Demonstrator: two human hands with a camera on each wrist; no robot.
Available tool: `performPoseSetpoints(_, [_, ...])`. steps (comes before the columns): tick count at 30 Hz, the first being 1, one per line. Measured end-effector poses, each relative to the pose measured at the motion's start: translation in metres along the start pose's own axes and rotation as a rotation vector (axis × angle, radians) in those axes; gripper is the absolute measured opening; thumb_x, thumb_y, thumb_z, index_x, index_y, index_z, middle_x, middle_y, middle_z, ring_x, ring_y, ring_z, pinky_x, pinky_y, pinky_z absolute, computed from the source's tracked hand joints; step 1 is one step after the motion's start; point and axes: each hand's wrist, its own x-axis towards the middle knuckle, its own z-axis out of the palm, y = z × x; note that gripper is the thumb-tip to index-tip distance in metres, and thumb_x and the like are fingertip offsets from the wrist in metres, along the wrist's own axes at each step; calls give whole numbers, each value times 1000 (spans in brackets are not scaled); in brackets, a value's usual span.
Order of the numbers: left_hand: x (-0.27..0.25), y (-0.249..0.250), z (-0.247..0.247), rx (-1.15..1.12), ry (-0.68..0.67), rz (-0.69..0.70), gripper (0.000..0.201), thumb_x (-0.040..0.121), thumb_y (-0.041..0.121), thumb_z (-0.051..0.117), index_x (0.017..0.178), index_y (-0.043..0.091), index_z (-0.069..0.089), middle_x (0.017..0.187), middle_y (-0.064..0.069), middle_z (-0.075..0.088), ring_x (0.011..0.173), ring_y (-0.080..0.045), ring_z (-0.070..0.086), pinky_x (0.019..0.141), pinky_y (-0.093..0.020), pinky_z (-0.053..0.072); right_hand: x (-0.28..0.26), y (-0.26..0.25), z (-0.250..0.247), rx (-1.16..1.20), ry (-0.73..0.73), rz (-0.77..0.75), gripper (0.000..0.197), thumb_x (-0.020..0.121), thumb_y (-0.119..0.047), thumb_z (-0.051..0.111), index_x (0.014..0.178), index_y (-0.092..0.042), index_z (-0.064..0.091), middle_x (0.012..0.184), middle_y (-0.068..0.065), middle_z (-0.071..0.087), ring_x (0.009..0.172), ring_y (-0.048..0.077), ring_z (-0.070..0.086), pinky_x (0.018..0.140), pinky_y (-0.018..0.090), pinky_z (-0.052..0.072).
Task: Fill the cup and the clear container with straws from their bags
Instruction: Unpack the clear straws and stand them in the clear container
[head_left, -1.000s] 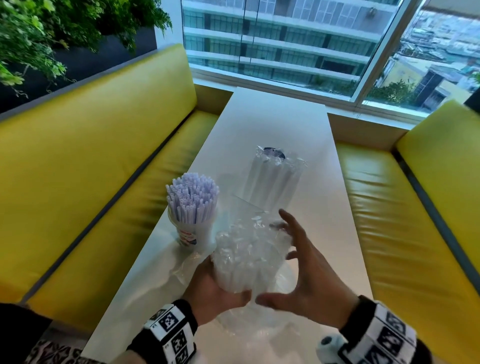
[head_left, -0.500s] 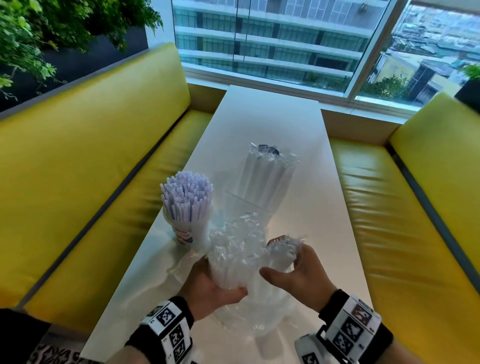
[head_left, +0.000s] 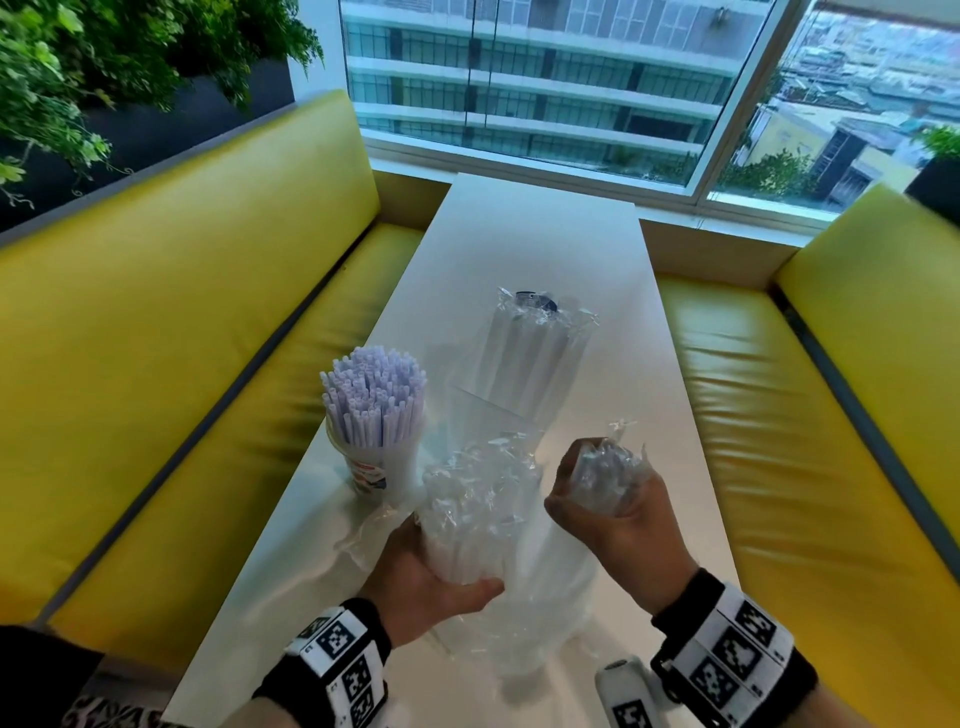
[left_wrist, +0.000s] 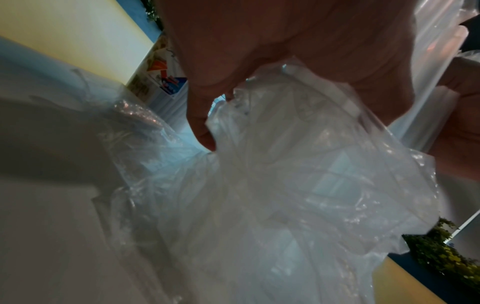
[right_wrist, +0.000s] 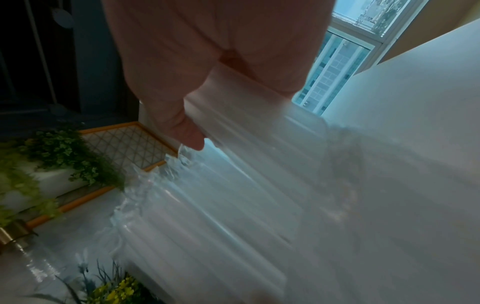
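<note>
A white paper cup (head_left: 382, 467) packed with upright lilac straws (head_left: 371, 397) stands left of the gripped crinkled clear bag of wrapped straws (head_left: 472, 519); the clear container (head_left: 537, 358) stands beyond.

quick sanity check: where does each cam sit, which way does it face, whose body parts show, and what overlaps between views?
Head: on the head, facing forward and down along the white table toward the window; shows both forearms, left hand and right hand.
Left wrist: under the left hand, looking along its fingers at crumpled clear bag; printed cup behind.
Right wrist: under the right hand, looking along a bundle of wrapped straws it grips.
Shared: head and left wrist both show the cup and bag.
</note>
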Motion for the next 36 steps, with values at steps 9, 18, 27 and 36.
performPoseSetpoints(9, [-2, 4, -1, -25, -20, -26, 70, 45, 29, 92, 107, 30, 60, 102, 31, 68, 95, 7, 66, 73, -8, 51, 37, -82, -20, 125, 21, -207, 24, 62, -6, 80, 76, -21, 68, 73, 1, 65, 72, 24, 61, 73, 40, 52])
performPoseSetpoints(18, [-1, 3, -1, -15, -18, -43, 80, 42, 39, 92, 114, 31, 59, 106, 25, 69, 99, 4, 65, 76, -9, 51, 138, -155, -49, 425, 113, -467, 34, 63, 17, 64, 77, -14, 64, 73, 4, 59, 66, 25, 54, 65, 37, 49])
performPoseSetpoints(27, [2, -5, 0, -16, -19, -78, 79, 46, 31, 93, 116, 17, 62, 110, 4, 73, 103, -12, 69, 90, -35, 58, 159, -34, -10, 79, 186, -47, 33, 66, 14, 76, 73, -17, 64, 66, -8, 67, 63, 9, 64, 66, 25, 53])
performPoseSetpoints(36, [2, -1, 1, -34, -26, -66, 77, 47, 26, 93, 117, 19, 62, 109, 5, 73, 103, -12, 69, 90, -34, 58, 150, 27, -5, -505, 125, 137, 58, 52, -60, 80, 97, -24, 69, 96, 0, 72, 89, 20, 69, 85, 46, 57])
